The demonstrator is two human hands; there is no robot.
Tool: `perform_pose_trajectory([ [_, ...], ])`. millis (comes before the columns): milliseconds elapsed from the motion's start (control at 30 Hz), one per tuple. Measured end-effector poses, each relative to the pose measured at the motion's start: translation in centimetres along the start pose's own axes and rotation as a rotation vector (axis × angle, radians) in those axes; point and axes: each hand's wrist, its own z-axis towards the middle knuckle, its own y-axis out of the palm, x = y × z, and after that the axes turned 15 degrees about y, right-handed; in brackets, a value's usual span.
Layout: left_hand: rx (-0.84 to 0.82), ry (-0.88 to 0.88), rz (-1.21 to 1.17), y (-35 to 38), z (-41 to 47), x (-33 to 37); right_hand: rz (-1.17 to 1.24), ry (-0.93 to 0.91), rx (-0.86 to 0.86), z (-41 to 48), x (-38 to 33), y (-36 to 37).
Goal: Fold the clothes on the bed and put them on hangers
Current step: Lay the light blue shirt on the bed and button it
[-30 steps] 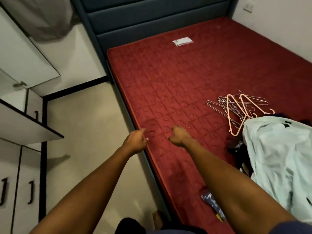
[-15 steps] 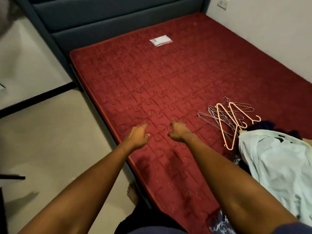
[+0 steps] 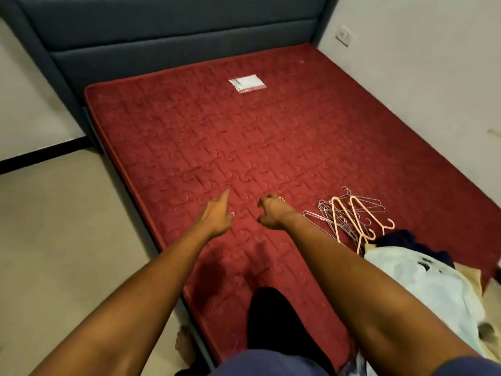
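Swung right and closer in since the earlier frames, taking in the whole red mattress (image 3: pixel 244 142) up to the headboard (image 3: pixel 162 36).

Head view: reaches forward with the left hand (image 3: pixel 217 216), forefinger straight and the rest relaxed, and with the right hand (image 3: pixel 273 213), fingers loosely curled round nothing, both low over bare quilting, probably claiming a flat spot for folding. Leaves the clothes (image 3: pixel 423 280) heaped unfolded at the near right edge, pale shirt uppermost. Keeps the hangers (image 3: pixel 352 215) tangled just beside that heap, handy for the hanging step.
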Motion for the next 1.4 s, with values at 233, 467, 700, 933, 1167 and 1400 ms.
perform_pose_trajectory([
  [233, 0.082, -0.015, 0.05, 1.6, 6.7, -0.9, -0.102, -0.094, 0.038, 7.6, 2.4, -1.6],
  [467, 0.123, 0.05, 0.133, 13.5, 19.8, -4.4, -0.003, -0.221, 0.103, 25.2, 8.0, 5.1],
  [700, -0.022, 0.111, 0.148, 29.4, 26.2, -4.6, 0.209, -0.106, 0.134, 31.0, 17.6, 15.4],
  [933, 0.031, 0.381, 0.129, 37.1, 27.8, 0.8, 0.128, -0.013, 0.159, 28.4, 26.9, 19.0],
  [1167, 0.018, 0.616, 0.117, 41.2, 26.6, 10.7, 0.067, 0.223, 0.416, 18.7, 37.9, 13.5],
  [1400, -0.073, 0.649, -0.05, 45.6, 22.6, 19.1, 0.023, 0.725, 0.442, 10.5, 52.9, 12.2],
])
